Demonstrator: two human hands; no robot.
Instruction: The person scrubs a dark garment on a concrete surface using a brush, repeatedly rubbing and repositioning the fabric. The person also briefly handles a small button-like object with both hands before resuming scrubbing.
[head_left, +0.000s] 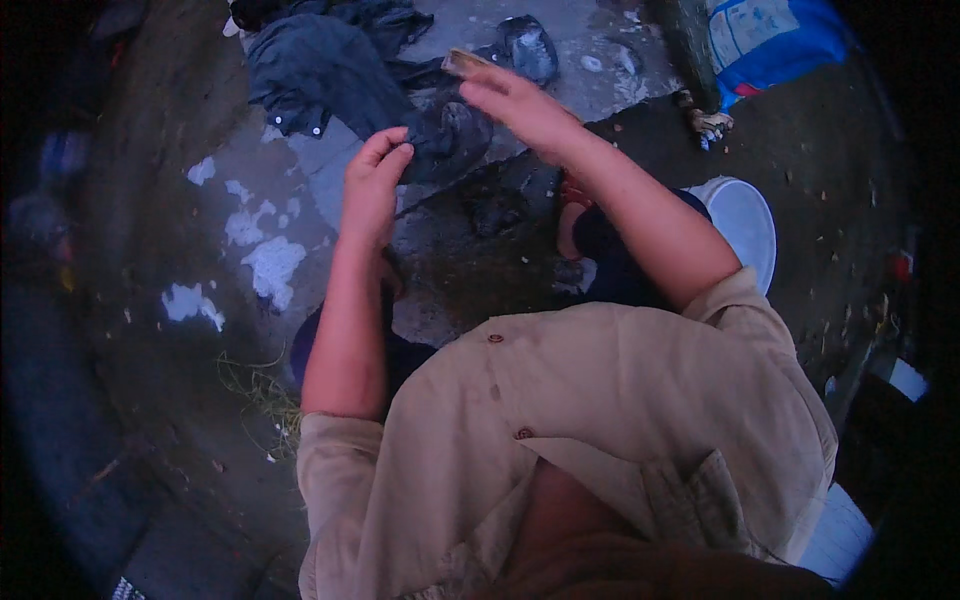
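Observation:
A wet dark garment with white buttons (322, 71) lies spread on a wet stone slab (315, 165). At its near edge, my left hand (379, 169) pinches the cloth between thumb and fingers. My right hand (521, 109) is above the garment's right part, holding a wooden-backed brush or block (463, 63); its underside is hidden, so its exact kind cannot be told. Beyond that hand is a dark, wet, shiny bunch of cloth (529, 51).
Patches of white suds (274, 268) dot the slab and ground on the left. A white plastic bucket (742, 225) stands beside my right knee. A blue and white sack (780, 45) lies at the upper right, and grass strands (262, 390) lie at the lower left.

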